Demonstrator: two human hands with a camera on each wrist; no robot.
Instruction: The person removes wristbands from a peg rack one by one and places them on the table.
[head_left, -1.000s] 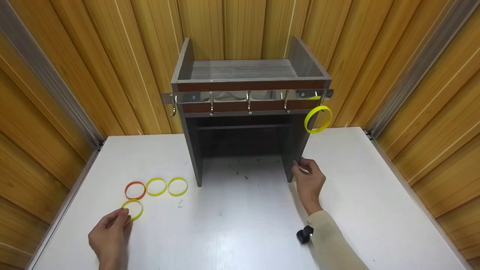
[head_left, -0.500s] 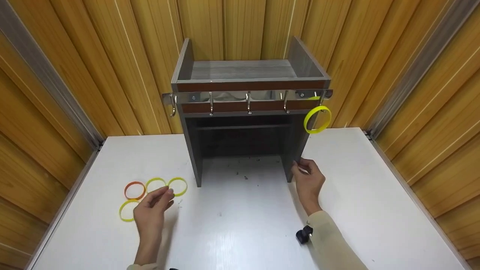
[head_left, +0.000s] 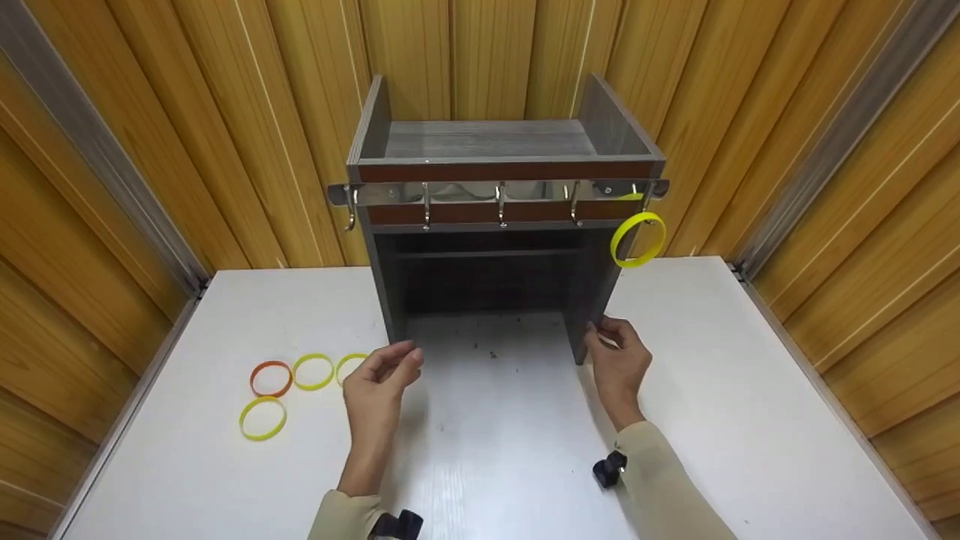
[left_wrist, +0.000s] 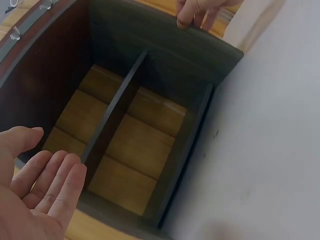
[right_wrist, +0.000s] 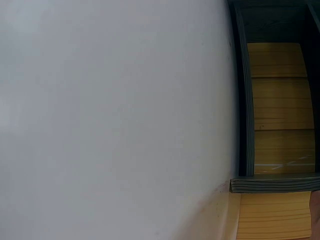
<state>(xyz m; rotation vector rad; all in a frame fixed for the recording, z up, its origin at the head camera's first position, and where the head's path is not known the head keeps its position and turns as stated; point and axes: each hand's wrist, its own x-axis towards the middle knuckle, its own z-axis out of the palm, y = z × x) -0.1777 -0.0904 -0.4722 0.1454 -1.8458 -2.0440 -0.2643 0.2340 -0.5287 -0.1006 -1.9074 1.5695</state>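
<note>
A dark grey wooden rack stands on the table with a metal hook rail across its front. My right hand pinches the front edge of its right side panel, low down; the left wrist view shows this thumb on the panel. My left hand is by the foot of the left panel, holding nothing. In the left wrist view its fingers are loosely extended, thumb apart; I cannot tell whether they touch the rack. A yellow wristband hangs from the rightmost hook.
On the table to the left lie an orange wristband and yellow wristbands, one partly behind my left hand. Wood-patterned walls enclose the white table. Small dark specks dot the tabletop under the rack.
My left hand let go of a yellow wristband beside the orange one, then moved right to the rack's left panel. My right hand has stayed on the right panel.
</note>
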